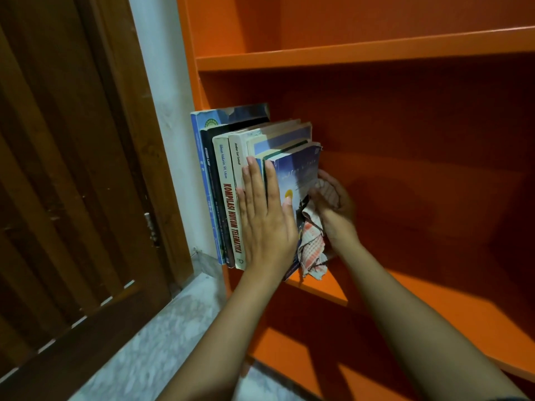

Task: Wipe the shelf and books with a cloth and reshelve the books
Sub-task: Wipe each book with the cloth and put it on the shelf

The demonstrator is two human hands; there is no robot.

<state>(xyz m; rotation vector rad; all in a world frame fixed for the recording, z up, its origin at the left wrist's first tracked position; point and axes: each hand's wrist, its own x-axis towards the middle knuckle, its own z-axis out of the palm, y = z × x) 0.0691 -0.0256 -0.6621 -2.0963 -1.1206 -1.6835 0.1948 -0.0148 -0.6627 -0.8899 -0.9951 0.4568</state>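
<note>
The flat left hand is pressing the books, and the right hand is holding the cloth against them.

Home room, likely study corner: orange built-in bookshelf with upright paperbacks, slatted wooden door beside it, white wall, marble-pattern floor tiles.

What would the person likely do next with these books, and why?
Probably push the books further in: the left hand lies flat on their spines, which sit at the shelf front, while the right hand holds the cloth against the outermost cover.
</note>
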